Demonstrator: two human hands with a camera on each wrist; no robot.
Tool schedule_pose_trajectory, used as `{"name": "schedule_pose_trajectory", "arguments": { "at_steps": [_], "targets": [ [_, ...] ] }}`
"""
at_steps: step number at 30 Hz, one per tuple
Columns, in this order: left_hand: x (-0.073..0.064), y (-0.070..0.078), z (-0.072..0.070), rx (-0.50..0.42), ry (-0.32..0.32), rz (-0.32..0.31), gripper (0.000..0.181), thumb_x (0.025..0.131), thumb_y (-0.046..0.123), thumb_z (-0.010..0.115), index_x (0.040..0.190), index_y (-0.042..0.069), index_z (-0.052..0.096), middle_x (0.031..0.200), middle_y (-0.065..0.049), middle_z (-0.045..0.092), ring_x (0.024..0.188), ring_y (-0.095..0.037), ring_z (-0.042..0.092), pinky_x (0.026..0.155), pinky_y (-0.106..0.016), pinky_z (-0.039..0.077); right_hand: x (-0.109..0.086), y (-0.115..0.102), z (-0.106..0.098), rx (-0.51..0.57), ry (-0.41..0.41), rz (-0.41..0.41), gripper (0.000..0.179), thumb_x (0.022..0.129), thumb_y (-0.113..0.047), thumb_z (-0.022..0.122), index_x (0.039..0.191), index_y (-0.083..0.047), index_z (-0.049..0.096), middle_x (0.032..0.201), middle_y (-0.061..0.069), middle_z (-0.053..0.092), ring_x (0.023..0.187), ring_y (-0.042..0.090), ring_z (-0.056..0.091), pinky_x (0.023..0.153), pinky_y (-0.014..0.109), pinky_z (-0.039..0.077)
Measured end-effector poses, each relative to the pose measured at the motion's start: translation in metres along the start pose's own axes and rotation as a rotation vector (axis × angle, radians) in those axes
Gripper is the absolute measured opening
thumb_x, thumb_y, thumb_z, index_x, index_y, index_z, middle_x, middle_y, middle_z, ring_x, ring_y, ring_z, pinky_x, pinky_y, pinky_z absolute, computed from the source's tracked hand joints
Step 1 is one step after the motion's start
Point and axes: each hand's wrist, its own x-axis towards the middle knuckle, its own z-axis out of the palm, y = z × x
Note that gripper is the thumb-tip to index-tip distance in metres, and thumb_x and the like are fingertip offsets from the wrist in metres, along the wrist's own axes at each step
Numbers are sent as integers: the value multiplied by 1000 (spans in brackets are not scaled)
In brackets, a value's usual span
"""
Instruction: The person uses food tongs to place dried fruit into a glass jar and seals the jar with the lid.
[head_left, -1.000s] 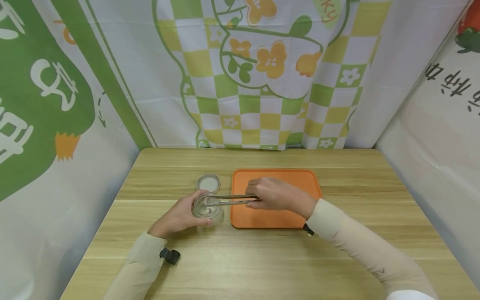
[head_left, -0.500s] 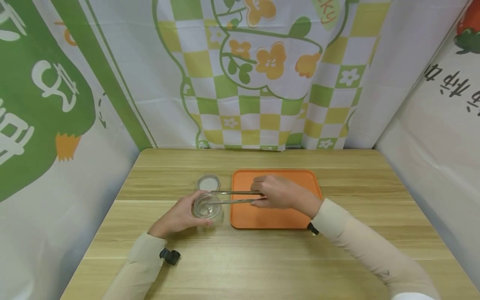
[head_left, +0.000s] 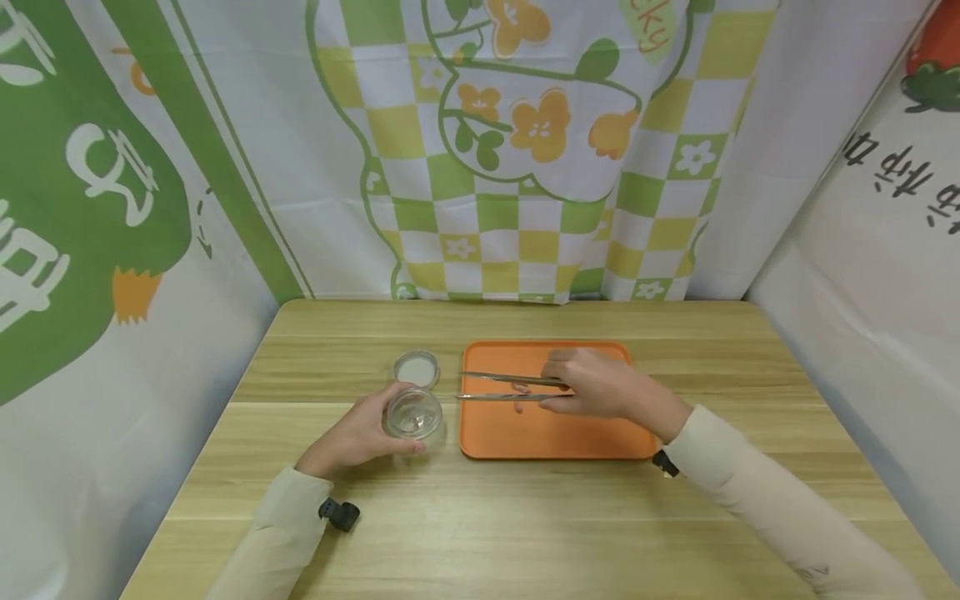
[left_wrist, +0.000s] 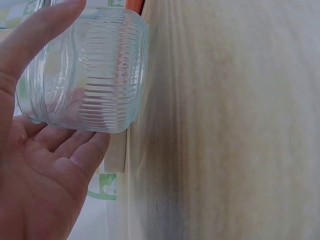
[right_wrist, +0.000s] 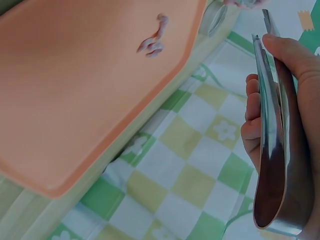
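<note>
My left hand [head_left: 367,429] holds a clear glass jar [head_left: 414,414] on the table, left of the orange tray. In the left wrist view, the thumb and fingers lie round the ribbed jar [left_wrist: 100,75]. Metal tongs [head_left: 498,397] are gripped in my right hand [head_left: 596,385], over the tray [head_left: 555,440]. Their tips stand apart with nothing visible between them, just right of the jar's mouth. Small reddish-pink pieces [right_wrist: 154,40] lie on the tray, partly behind the tongs in the head view. What little is inside the jar is hard to make out.
A round lid [head_left: 417,371] lies on the wooden table [head_left: 480,525], just behind the jar. Printed cloth [head_left: 517,250] hangs beyond the far table edge, and light walls stand at both sides.
My right hand has moved right, drawing the tongs out of the jar's mouth and over the tray. The reddish-pink pieces have come into view. My left hand stays on the jar.
</note>
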Motion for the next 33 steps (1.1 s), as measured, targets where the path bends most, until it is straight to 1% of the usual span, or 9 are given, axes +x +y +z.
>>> {"name": "schedule_pose_trajectory", "arguments": {
  "at_steps": [4,9,12,16,18,23,27,33],
  "targets": [
    [0,-1,0,-1,1,3,88,77,42,95,149,18,52,136,-10,68,125,-30,64,106,-54,49,-12,7,0,-2,20,10,25,99,-31,76,106,-7,75,90,2,67,68,2,48,58,19,43],
    [-1,0,0,2,1,0,88,77,43,95,149,18,52,137,-10,68,127,-31,64,108,-54,49,-26,19,4,-17,77,-25,22,97,-28,78,102,-7,75,89,1,68,68,0,50,58,19,45],
    [-1,1,0,4,1,-1,88,77,43,95,149,18,52,137,-10,68,127,-31,64,108,-55,49,-35,25,7,-28,100,-28,21,96,-27,80,99,-7,75,87,1,67,67,0,48,57,18,44],
    [0,1,0,5,0,-1,88,77,42,95,149,18,51,137,-11,68,126,-31,64,107,-55,49,-46,32,10,-10,85,9,20,95,-27,81,98,-7,75,85,1,66,66,0,46,57,19,43],
    [0,2,0,6,0,-5,88,77,42,95,149,17,51,137,-11,68,127,-31,64,107,-55,49,-51,35,11,3,75,35,19,95,-26,81,97,-8,75,84,-2,64,66,0,45,56,19,42],
    [0,2,-1,7,-4,-19,89,77,43,95,150,18,51,138,-11,67,127,-31,63,107,-55,49,-61,43,17,1,97,36,16,92,-22,84,94,-8,75,82,-1,65,66,0,44,56,19,43],
    [0,1,-1,0,-7,-10,88,78,43,95,150,17,51,139,-11,67,127,-31,63,107,-55,49,-68,48,20,-5,101,39,15,91,-21,85,92,-9,75,79,-2,64,64,-1,43,55,19,41],
    [0,0,-1,-5,-7,17,86,79,42,94,149,16,52,138,-11,67,126,-30,64,107,-54,49,-76,55,24,-9,49,82,14,93,-24,83,89,-14,73,76,-8,57,63,-1,41,55,18,39]
  ]
}}
